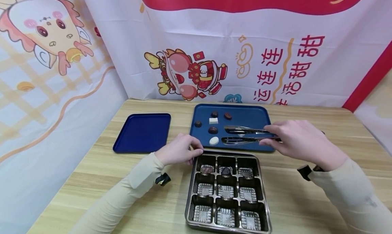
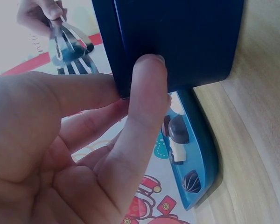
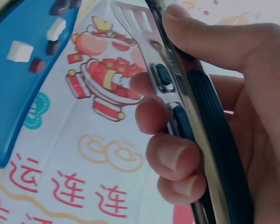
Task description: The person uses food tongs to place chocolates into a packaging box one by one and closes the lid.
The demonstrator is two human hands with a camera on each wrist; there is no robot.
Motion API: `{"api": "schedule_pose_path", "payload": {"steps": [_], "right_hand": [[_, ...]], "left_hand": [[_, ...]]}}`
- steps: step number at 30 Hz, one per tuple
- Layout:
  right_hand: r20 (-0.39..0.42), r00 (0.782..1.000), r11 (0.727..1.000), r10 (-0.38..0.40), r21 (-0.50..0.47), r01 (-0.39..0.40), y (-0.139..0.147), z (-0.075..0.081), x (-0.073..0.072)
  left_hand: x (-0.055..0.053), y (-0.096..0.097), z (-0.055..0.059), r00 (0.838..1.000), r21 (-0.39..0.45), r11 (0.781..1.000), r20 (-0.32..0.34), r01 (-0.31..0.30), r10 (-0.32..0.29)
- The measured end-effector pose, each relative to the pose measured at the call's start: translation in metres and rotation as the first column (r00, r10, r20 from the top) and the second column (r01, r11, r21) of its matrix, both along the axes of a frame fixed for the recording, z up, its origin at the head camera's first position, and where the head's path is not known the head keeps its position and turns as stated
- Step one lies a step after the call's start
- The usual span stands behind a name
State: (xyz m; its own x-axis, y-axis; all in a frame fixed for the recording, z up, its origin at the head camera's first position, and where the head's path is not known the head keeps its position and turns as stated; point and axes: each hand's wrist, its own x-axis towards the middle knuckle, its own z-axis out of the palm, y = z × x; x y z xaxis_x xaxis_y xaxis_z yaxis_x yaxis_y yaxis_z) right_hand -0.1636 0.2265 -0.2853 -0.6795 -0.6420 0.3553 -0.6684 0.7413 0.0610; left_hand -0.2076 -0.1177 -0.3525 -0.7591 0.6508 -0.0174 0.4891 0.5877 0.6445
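My left hand (image 1: 180,149) pinches the far left corner of a dark chocolate box (image 1: 238,190), thumb on its outer side wall in the left wrist view. Inside is a tray of square compartments; two in the far row hold brown chocolates, one of them a dark chocolate (image 1: 226,171). My right hand (image 1: 301,140) grips metal serving tongs (image 3: 210,112) with dark grips, fingers wrapped round the handles. The tongs' slotted ends are spread over the blue tray (image 1: 257,116), overlapping a pale piece there. Left of them lie a white oval chocolate (image 1: 214,140) and a dark round chocolate (image 1: 213,130).
Further chocolates on the blue tray include a white block (image 1: 213,120) and several dark pieces. A navy square tray (image 1: 144,132) lies on the wooden table (image 1: 101,166) at the left. A printed cloth backdrop (image 1: 190,30) stands close behind the table.
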Motion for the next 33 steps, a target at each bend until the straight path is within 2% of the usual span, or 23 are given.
{"api": "schedule_pose_path", "payload": {"steps": [13,15,19,23,28,33], "right_hand": [[-0.080,0.994,0.997,-0.069,-0.042,0.066,-0.004,-0.022,-0.020],[-0.053,0.995,0.996,-0.082,-0.048,0.080,-0.007,-0.026,-0.026],[0.067,0.992,0.994,-0.103,-0.029,0.105,-0.011,-0.029,-0.048],[0.160,0.983,0.996,-0.085,0.034,0.081,-0.017,-0.029,-0.073],[0.205,0.977,0.995,-0.050,0.093,0.031,-0.031,-0.031,-0.093],[0.215,0.973,0.993,-0.080,0.103,0.059,-0.044,-0.033,-0.101]], "left_hand": [[0.000,0.001,0.002,1.000,0.006,1.000,0.008,0.011,-0.011],[-0.001,0.002,0.002,1.000,0.012,1.000,0.005,0.020,-0.020],[-0.001,0.001,0.002,1.000,0.014,1.000,0.009,0.020,-0.020],[-0.002,0.000,0.002,1.000,0.015,1.000,0.008,0.019,-0.019],[-0.001,-0.001,0.003,1.000,0.019,1.000,0.000,0.019,-0.019],[0.000,0.000,0.003,1.000,0.012,1.000,-0.004,0.017,-0.017]]}}
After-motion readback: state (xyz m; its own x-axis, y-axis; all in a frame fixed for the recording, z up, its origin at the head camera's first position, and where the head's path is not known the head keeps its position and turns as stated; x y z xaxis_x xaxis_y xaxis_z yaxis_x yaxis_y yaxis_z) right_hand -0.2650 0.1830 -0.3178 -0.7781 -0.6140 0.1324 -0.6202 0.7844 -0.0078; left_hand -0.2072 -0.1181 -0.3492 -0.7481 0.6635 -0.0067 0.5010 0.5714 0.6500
